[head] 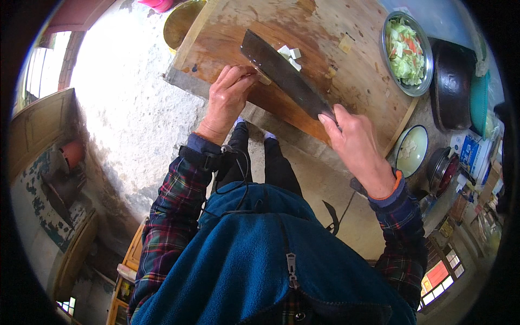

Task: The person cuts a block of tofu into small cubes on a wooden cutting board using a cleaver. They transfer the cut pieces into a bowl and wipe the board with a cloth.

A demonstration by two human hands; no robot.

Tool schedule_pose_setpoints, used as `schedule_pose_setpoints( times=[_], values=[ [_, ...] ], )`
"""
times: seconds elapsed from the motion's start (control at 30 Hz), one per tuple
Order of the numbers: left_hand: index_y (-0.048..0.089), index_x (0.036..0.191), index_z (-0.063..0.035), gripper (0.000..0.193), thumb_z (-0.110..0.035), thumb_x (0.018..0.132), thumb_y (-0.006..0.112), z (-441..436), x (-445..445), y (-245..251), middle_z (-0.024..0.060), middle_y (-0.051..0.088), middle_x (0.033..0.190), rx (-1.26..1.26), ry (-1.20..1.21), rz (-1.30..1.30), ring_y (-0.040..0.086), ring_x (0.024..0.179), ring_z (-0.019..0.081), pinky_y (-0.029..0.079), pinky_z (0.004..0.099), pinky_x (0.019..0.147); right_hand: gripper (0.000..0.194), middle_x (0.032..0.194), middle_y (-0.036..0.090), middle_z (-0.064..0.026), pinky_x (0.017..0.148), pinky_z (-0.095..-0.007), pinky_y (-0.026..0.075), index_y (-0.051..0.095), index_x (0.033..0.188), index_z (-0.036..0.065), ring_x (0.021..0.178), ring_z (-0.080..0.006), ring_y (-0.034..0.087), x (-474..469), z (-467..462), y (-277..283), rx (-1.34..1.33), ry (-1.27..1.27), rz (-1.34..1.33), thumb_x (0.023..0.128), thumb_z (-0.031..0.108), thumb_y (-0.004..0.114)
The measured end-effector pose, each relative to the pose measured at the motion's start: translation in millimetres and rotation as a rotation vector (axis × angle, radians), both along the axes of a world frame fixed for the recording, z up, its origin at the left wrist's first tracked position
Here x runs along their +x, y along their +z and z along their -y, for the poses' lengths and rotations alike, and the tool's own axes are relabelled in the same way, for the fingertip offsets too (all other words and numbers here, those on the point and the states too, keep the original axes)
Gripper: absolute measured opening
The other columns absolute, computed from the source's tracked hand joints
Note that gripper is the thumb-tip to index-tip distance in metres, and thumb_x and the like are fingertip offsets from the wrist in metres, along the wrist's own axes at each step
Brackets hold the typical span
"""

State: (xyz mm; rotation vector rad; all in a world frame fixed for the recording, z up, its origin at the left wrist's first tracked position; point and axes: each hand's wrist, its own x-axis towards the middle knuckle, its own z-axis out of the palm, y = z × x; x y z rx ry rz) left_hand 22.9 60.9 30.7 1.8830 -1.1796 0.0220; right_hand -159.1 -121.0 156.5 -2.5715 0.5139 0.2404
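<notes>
My right hand (355, 142) grips the handle end of a broad dark cleaver (286, 77), whose blade slants across the wooden cutting board (231, 44). Just beyond the blade lie several white cubes (293, 55) that look like tofu, partly hidden by it. At the near side of the blade, my left hand (233, 91) has its fingertips bunched at a small pale piece (264, 77) on the board. Whether the fingers pinch that piece or only touch it cannot be made out.
A glass bowl of cut cabbage (406, 53) stands on the board's right edge. Beyond are a dark basin (451, 85), an enamel bowl (422, 156) with pale slices, and a dark pot (445, 170). A yellowish round container (172, 30) adjoins the board's left edge, near the wall.
</notes>
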Motion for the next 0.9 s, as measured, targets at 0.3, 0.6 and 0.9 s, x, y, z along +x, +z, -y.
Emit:
schedule_pose_setpoints(
  times=[0.3, 0.6, 0.9],
  values=[
    [0.072, 0.092, -0.0027, 0.025, 0.008, 0.07, 0.07, -2, 0, -5, 0.0087, 0.068, 0.1, -0.018, 0.016, -0.038, 0.065, 0.091, 0.0276, 0.055, 0.0347, 0.079, 0.025, 0.056, 0.058, -0.0201, 0.05, -0.0488, 0.049, 0.057, 0.085, 0.003, 0.054, -0.0399, 0.062, 2, -2, -5, 0.015, 0.006, -0.064, 0.098, 0.025, 0.059],
    [0.073, 0.09, 0.0, 0.023, 0.013, 0.072, 0.066, -3, -1, -5, 0.0115, 0.07, 0.099, 0.0, 0.042, -0.081, 0.069, 0.095, 0.0278, 0.056, 0.0343, 0.082, 0.026, 0.057, 0.059, -0.0212, 0.048, -0.0492, 0.049, 0.057, 0.086, 0.003, 0.054, -0.041, 0.062, 10, -3, -8, -0.021, 0.05, -0.033, 0.098, 0.026, 0.059],
    [0.072, 0.092, -0.0016, 0.024, 0.01, 0.072, 0.069, -3, -4, -5, 0.0103, 0.069, 0.101, -0.015, 0.03, -0.069, 0.068, 0.095, 0.0277, 0.055, 0.0347, 0.082, 0.029, 0.062, 0.061, -0.0235, 0.054, -0.051, 0.05, 0.059, 0.083, 0.002, 0.06, -0.0438, 0.064, 22, -8, -28, -0.016, 0.02, -0.055, 0.098, 0.027, 0.059]
  ],
)
